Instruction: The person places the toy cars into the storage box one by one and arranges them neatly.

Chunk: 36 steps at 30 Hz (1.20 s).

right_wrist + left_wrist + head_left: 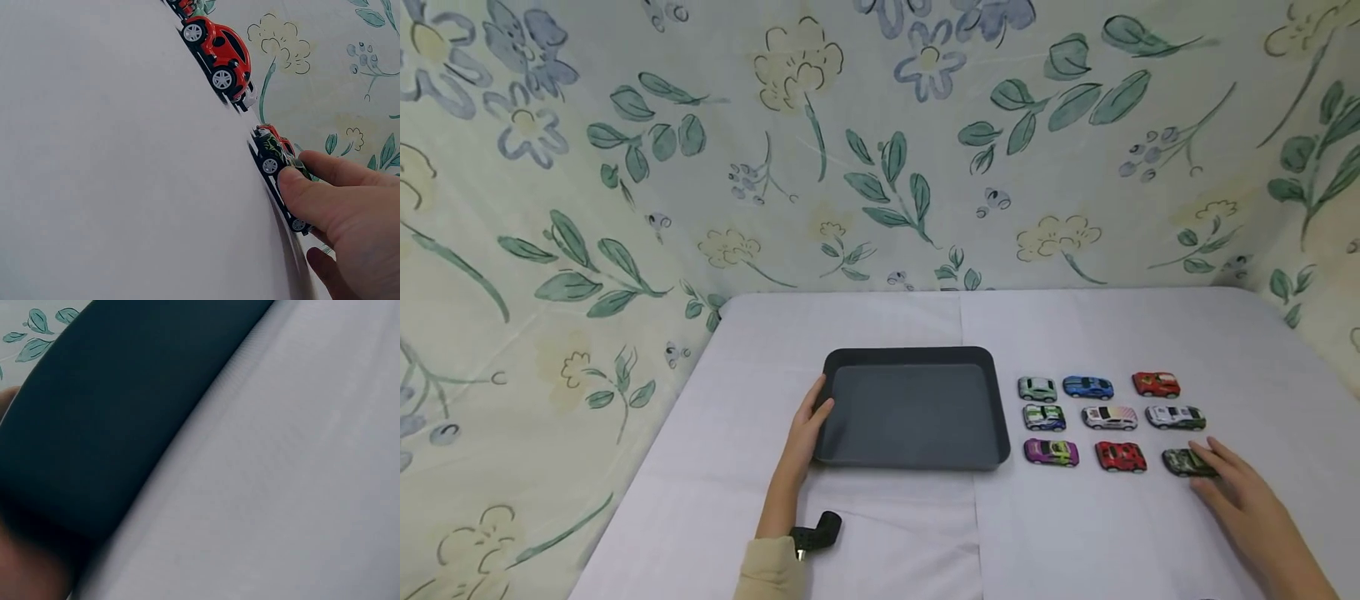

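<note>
Left wrist view: the dark tray (119,406) is cut off by the top and left edges, and the left hand (28,569) is a blur in the bottom-left corner. Right wrist view: the right hand (350,219) covers part of the camouflage toy car (275,164); the farthest red car (183,6) is cropped at the top edge.

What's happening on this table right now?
A person's left hand holds the left edge of an empty dark tray on the white table. The right hand pinches the camouflage toy car at the near right corner of a three-by-three grid of toy cars; the other eight sit untouched beside the tray.
</note>
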### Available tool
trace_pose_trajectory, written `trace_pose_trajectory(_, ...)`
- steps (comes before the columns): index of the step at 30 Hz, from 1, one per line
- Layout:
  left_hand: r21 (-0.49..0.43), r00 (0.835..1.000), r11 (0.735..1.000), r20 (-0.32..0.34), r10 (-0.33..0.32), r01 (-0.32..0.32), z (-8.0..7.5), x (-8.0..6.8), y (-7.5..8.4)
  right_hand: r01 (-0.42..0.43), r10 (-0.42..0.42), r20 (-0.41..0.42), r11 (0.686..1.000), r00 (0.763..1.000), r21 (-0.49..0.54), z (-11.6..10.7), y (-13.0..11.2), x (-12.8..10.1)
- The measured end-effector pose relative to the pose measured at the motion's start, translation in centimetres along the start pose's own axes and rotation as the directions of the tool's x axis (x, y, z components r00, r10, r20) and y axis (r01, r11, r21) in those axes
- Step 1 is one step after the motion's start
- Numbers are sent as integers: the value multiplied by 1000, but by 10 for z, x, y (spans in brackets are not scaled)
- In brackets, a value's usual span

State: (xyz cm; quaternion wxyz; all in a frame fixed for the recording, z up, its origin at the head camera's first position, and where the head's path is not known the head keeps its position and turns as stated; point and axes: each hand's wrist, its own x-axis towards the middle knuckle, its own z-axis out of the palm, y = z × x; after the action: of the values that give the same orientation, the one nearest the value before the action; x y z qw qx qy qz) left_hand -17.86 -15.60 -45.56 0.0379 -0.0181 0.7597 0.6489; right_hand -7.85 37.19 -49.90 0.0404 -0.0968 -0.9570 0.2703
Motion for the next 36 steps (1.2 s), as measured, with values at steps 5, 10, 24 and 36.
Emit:
trace_pose_trajectory(5,-7,1000,1000,14,-13,13,-2,-2,-3,35,-36,-38,999,999,-37,3,1,-1)
trace_pose_trajectory(10,-3,1000,1000,-2,-14,14,-4,5,-18,21,-29,-86,996,996,-92,5,-1,-2)
trace_pose_trajectory(24,13,1000,1000,0,10,-10,-5,10,-22,-111,105,-65,988,992,-108,6,0,4)
trace_pose_trajectory(36,20,1000,1000,-4,18,-18,-3,11,-24,-148,144,-48,985,988,-91,-3,1,6)
